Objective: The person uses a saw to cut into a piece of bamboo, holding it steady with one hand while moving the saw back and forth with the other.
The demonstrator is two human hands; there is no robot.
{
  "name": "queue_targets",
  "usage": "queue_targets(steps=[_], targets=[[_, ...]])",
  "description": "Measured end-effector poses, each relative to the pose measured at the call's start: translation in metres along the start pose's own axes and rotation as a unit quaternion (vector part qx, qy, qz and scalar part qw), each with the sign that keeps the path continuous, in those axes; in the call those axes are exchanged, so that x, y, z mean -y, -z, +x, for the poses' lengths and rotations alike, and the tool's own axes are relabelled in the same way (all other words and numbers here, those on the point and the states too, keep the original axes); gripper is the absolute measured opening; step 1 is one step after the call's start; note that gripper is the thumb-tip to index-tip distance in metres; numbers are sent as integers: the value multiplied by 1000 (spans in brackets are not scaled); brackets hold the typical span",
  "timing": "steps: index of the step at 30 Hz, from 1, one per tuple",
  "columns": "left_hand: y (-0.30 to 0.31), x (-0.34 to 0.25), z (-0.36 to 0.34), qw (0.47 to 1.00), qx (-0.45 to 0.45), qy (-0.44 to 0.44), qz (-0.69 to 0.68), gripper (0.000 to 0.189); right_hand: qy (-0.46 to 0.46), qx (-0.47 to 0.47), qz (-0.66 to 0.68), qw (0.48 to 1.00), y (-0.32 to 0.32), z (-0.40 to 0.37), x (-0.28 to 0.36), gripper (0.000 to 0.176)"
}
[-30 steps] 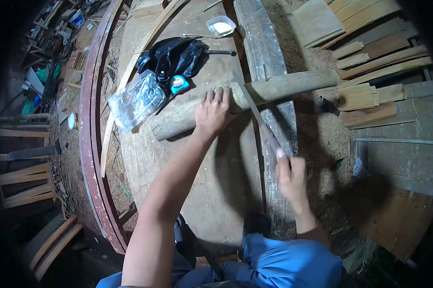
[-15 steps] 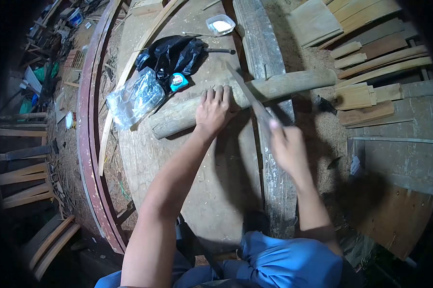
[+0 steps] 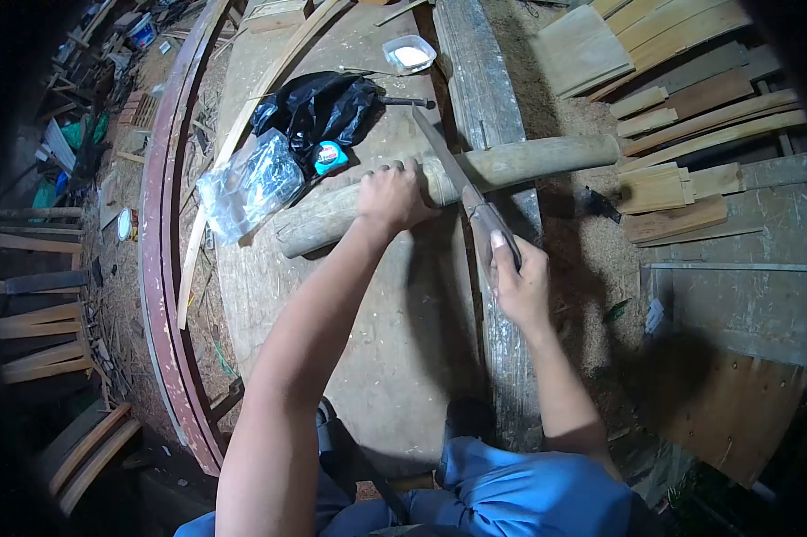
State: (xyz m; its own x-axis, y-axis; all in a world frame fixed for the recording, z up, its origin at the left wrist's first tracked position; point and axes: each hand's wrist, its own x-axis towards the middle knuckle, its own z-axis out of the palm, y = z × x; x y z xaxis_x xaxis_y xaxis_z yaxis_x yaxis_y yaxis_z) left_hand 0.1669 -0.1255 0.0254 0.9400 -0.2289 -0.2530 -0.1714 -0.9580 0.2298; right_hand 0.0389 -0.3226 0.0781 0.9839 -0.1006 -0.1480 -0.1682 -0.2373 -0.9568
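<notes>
A pale round log (image 3: 546,161) lies slantwise across the worktop. My left hand (image 3: 389,197) grips over its left half, fingers curled past the far side. In my right hand (image 3: 521,282) is the handle of a handsaw (image 3: 446,157). Its blade crosses the log just right of my left hand, tip pointing away from me. Beyond the log's left end are a turquoise tape measure (image 3: 330,158), a crumpled black plastic bag (image 3: 309,112) and a clear plastic bag (image 3: 251,188). A dark rod-like handle (image 3: 408,102) sticks out beside the black bag.
A small clear tub (image 3: 409,55) with white contents stands at the far end of the worktop (image 3: 367,349). A thick weathered beam (image 3: 511,358) runs along its right side. Cut boards (image 3: 663,188) lie on the right, and a curved maroon frame (image 3: 157,224) borders the left.
My right hand and the saw have shifted slightly left, and the blade's motion blur is gone. My left hand has moved a little left along the log, its fingers more curled.
</notes>
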Motion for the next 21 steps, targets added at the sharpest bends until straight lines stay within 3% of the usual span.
queue_targets(steps=[2, 6, 11, 12, 17, 19, 21], targets=[[-7, 1, -3, 998, -60, -19, 9, 79, 48, 3, -98, 994, 4, 1, 1, 45], [-21, 1, -7, 994, -99, -34, 9, 70, 44, 7, -142, 989, 16, -42, 18, 46], [-28, 2, -9, 988, -150, -36, -4, 64, -3, -10, -134, 991, 15, -47, 41, 45], [-26, 5, -8, 985, -165, -44, 7, 72, 7, -9, -135, 991, 12, -37, 47, 45], [-29, 6, -8, 988, -141, -60, 18, 75, 36, -14, -128, 991, 21, -39, 33, 45], [-43, 6, -11, 965, -235, -105, 55, 73, 1, -1, -130, 992, 25, -56, 40, 45], [-44, 7, -14, 970, -216, -100, 43, 70, 13, -19, -97, 995, 22, -67, 44, 45]])
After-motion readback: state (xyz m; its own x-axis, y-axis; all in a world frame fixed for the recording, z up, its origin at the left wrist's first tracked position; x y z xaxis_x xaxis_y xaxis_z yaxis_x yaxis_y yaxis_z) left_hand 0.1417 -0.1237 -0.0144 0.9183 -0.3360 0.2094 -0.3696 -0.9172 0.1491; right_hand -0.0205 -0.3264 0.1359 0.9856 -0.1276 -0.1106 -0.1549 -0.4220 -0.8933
